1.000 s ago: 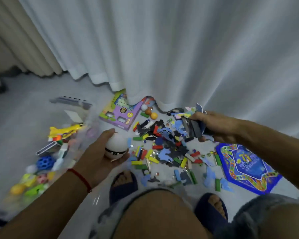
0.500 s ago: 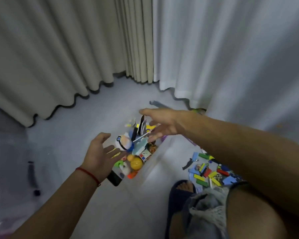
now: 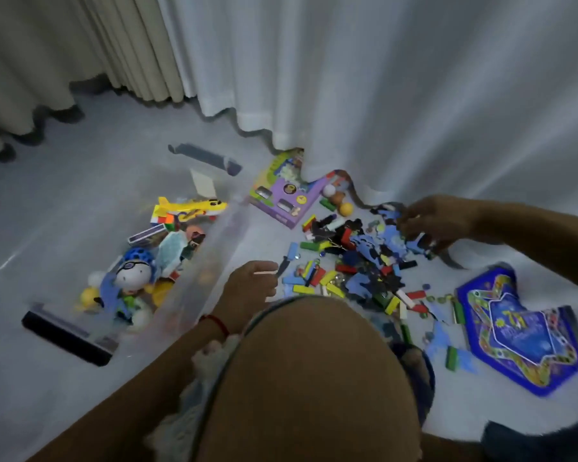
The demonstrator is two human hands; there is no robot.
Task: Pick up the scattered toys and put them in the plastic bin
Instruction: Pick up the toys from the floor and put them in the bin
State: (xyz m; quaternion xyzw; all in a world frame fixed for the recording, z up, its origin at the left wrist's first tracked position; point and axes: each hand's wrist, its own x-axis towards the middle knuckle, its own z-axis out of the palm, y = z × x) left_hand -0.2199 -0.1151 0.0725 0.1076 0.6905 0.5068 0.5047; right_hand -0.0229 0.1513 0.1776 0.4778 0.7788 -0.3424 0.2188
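The clear plastic bin (image 3: 219,242) stands on the floor at the left. It holds a yellow plane (image 3: 194,207), a white round-faced toy (image 3: 131,276) and other toys. The pile of scattered blocks and blue puzzle pieces (image 3: 357,261) lies to its right. My left hand (image 3: 251,290) rests at the pile's near left edge with its fingers curled by a thin pale stick; whether it grips it is unclear. My right hand (image 3: 431,225) reaches over the pile's far right side, fingers bent down onto blue puzzle pieces.
A purple toy box (image 3: 282,195) and small balls (image 3: 337,199) lie by the white curtain (image 3: 381,95). A blue game board (image 3: 521,331) lies at the right. My knee (image 3: 314,378) covers the near floor. The bin's grey lid (image 3: 204,158) lies behind it.
Both hands were open over the bin half a second ago, having let go of the white toy and dark pieces. They are now back at the pile.
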